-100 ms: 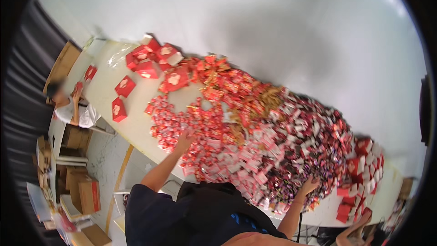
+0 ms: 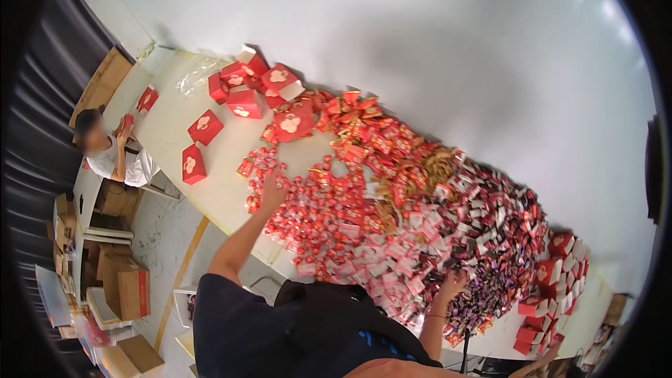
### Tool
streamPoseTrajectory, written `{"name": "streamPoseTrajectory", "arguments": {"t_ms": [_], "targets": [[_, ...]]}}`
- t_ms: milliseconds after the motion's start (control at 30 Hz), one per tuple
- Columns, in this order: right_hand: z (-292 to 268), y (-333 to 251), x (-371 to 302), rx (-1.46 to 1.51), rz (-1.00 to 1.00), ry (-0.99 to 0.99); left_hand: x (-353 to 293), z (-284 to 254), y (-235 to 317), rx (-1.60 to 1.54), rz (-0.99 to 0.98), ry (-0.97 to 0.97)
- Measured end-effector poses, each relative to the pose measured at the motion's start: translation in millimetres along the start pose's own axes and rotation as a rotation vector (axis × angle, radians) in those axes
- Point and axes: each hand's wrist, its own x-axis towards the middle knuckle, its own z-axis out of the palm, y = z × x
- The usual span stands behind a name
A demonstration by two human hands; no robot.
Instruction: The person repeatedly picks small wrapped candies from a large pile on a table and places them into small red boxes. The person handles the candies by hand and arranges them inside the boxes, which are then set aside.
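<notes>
A long white table point(image 2: 210, 189) carries a wide heap of small red and white packets point(image 2: 392, 238). My left hand point(image 2: 273, 192) reaches out to the heap's left edge and lies on the small red packets there; its grip is too small to make out. Near the table's front edge, my right hand point(image 2: 453, 285) rests on the packets with its fingers spread. Red gift boxes with a pale emblem point(image 2: 246, 103) are stacked beyond my left hand, and gold-and-red bows point(image 2: 357, 108) lie behind the heap.
Two red boxes point(image 2: 198, 145) lie apart on the table's left part. More red boxes point(image 2: 553, 287) stand at its right end. A seated person point(image 2: 112, 157) holds a red box at the far left. Cardboard cartons point(image 2: 129, 290) stand on the floor. Another hand point(image 2: 546, 360) shows at the lower right rim.
My left hand has reached a little farther into the packets. The view has shifted slightly; my right hand stays on the heap.
</notes>
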Motion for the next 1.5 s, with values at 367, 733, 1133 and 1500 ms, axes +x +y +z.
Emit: {"name": "streamPoseTrajectory", "arguments": {"t_ms": [367,733,1133,1500], "targets": [[391.8,-333.5,-136.8,0.048,-0.737,-0.915,269.5,0.1,38.5,0.344,0.051,-0.387],[586.7,-394.6,-179.4,-0.413,-1.184,-0.776,95.8,-100.5,-111.6,-0.909,-0.359,-0.155],[510.8,-356.5,-228.4,-0.121,-0.723,-0.804,26.3,-104.9,-90.0,-1.279,-0.466,-0.138],[489.0,-324.4,-258.9,-0.473,-0.795,-1.088,2.2,-113.5,-63.8,-1.175,-0.343,-0.176]]}}
